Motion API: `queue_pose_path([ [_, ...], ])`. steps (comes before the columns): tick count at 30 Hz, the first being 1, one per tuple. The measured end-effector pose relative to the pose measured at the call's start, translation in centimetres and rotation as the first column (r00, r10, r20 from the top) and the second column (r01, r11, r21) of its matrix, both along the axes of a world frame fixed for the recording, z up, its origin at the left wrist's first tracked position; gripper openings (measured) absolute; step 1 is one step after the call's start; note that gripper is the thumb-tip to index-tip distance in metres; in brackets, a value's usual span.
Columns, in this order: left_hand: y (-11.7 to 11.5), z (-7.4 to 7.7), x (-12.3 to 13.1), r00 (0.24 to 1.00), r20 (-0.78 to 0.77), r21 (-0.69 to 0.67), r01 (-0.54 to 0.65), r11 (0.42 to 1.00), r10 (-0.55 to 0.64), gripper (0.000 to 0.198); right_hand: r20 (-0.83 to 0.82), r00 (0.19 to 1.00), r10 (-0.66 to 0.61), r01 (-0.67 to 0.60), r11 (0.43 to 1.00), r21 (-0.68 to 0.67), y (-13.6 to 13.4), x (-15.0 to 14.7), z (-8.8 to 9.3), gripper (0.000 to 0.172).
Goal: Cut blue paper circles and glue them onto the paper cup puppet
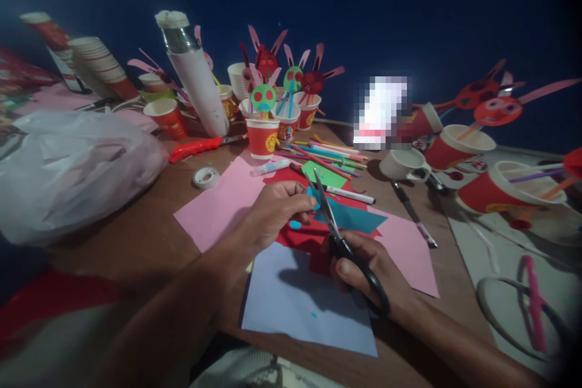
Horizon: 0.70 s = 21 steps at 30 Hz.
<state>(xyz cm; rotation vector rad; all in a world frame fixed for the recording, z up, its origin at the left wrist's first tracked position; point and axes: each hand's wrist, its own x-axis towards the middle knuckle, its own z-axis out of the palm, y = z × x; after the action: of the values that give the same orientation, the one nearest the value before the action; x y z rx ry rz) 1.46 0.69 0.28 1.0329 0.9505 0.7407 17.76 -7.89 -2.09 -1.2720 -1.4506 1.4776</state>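
My left hand (278, 209) pinches a small piece of blue paper (313, 199) between thumb and fingers. My right hand (379, 267) grips black-handled scissors (331, 218), their blades parted and pointing up beside the piece. Whether a blade touches the paper I cannot tell. Behind the blades lies a larger blue paper sheet (357, 217), on top of red paper (300, 239) and pink paper (409, 254). A small blue scrap (295, 225) rests on the red paper. Under my hands is a pale blue-white sheet (291, 303) with a tiny blue scrap on it.
Behind the papers stand red paper cups (262, 140) with rabbit-like paper faces, a white bottle (200, 85) and colored sticks (336, 157). To the left are a plastic bag (77, 176), a tape roll (206, 178) and a red-handled cutting tool (195, 148); to the right, a white mug (402, 165).
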Motion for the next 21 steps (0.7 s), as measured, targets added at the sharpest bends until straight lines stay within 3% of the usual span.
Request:
queue_pose_path([
  [11,0.08,0.18,-0.07,1.000,-0.030,0.001,-0.008,1.000,0.008,0.014,-0.054,0.999,0.003,-0.003,1.000,-0.008,-0.06,-0.06,-0.03,0.040],
  [21,0.33,-0.06,-0.35,0.999,-0.035,0.022,0.004,1.000,-0.003,0.013,0.012,1.000,0.016,-0.015,1.000,-0.026,-0.06,-0.03,0.11,0.042],
])
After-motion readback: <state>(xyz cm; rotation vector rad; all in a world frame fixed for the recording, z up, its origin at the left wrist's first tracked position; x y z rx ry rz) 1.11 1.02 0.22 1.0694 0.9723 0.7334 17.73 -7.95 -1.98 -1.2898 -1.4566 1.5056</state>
